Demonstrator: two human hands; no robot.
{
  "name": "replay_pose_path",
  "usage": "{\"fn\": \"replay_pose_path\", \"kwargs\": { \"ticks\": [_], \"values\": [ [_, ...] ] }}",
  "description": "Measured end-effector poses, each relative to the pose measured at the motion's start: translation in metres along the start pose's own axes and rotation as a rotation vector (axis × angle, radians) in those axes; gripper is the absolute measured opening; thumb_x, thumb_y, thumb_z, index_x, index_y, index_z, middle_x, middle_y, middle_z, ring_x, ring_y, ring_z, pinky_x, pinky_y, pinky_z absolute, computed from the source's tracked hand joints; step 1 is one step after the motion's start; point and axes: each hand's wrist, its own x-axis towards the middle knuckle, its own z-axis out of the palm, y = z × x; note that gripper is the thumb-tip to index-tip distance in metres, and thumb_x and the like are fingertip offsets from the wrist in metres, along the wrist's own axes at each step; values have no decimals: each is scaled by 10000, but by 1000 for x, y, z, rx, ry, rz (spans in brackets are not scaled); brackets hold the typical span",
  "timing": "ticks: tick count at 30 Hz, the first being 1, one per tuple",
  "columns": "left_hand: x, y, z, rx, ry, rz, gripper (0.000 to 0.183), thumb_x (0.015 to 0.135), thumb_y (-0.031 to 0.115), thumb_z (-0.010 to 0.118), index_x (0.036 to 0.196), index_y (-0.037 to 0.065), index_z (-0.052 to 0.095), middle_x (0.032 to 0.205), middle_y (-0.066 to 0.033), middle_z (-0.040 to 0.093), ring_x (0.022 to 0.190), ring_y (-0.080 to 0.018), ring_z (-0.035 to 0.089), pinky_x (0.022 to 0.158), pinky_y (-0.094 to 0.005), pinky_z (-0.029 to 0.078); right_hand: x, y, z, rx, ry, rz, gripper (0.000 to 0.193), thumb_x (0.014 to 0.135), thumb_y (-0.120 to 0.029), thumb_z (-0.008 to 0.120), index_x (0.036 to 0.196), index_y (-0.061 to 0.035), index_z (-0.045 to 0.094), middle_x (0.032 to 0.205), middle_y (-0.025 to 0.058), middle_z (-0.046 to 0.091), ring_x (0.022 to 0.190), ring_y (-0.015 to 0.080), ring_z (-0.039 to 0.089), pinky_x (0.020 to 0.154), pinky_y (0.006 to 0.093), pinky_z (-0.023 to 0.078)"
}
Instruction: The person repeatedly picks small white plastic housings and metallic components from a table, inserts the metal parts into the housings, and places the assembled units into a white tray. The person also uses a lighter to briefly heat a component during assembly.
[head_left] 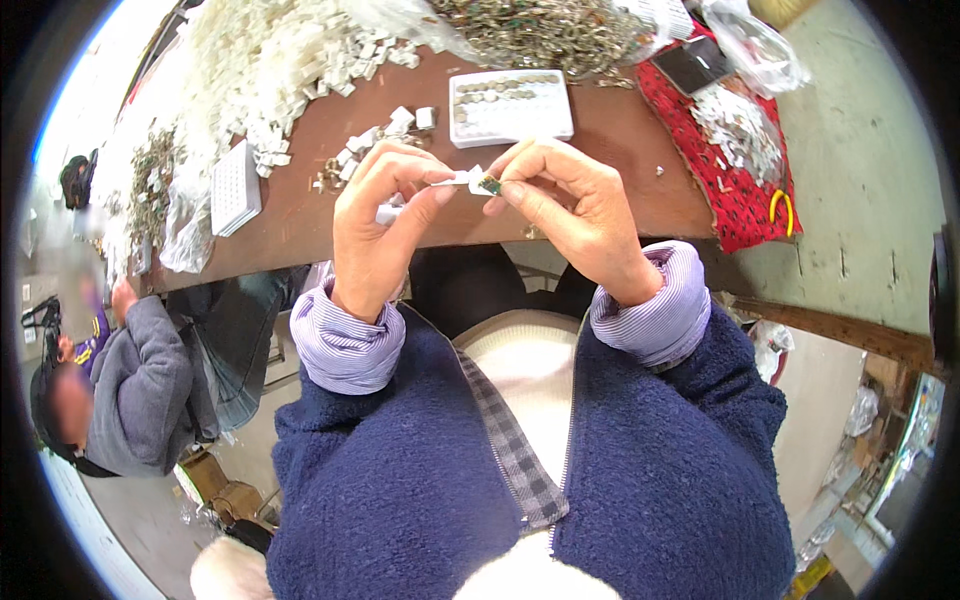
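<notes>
Above the table's near edge, my left hand (385, 215) pinches a small white plastic piece (458, 178) between thumb and fingertips. Facing it, my right hand (575, 205) grips a small green circuit board (490, 185) the same way. The two parts meet between my fingertips; how far they are joined is too small to tell. Just beyond my left hand lies a loose cluster of white plastic caps (400, 122) and metal bits. Behind both hands is a white tray (510, 132) with rows of small round pieces.
White plastic pieces (250, 60) heap at the far left, metal parts (550, 35) at the back. White trays (237, 190) stand left. Right, a red patterned cloth (735, 215) bears a phone (692, 65), white scraps (740, 130) and a yellow-handled tool (782, 208). A grey-sleeved person (145, 390) sits left.
</notes>
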Motion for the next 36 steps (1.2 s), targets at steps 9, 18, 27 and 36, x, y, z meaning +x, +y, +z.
{"fn": "replay_pose_path", "kwargs": {
  "ticks": [9,18,27,36],
  "values": [
    [-14,0,60,-586,105,-447,249,987,50,822,1232,34,777,1116,-10,770,755,-4,567,602,-182,427,-22,1,8,44,290,12,43,1058,3,670,1045,16,708,1005,36,731,951,76,680,834,248,548],
    [-11,-16,38,-347,25,-160,308,927,4,846,1230,18,795,1054,-10,743,845,-63,594,752,-226,509,-15,-6,13,-192,124,179,44,1063,20,649,1024,11,668,936,-10,656,861,34,633,745,214,540],
    [-11,-19,29,-291,-34,-101,250,889,-20,869,1102,29,747,997,13,709,858,-54,609,807,-234,514,-20,-18,2,-125,21,224,55,1065,25,631,1015,6,640,889,0,656,780,53,660,695,212,529],
    [-3,-9,47,-337,-204,-76,231,905,-20,860,1085,42,728,1010,36,684,905,-50,596,843,-227,499,-37,-20,-19,-216,-5,104,67,1046,36,638,996,-2,616,779,-39,570,707,15,547,607,227,450]
  ]
}}
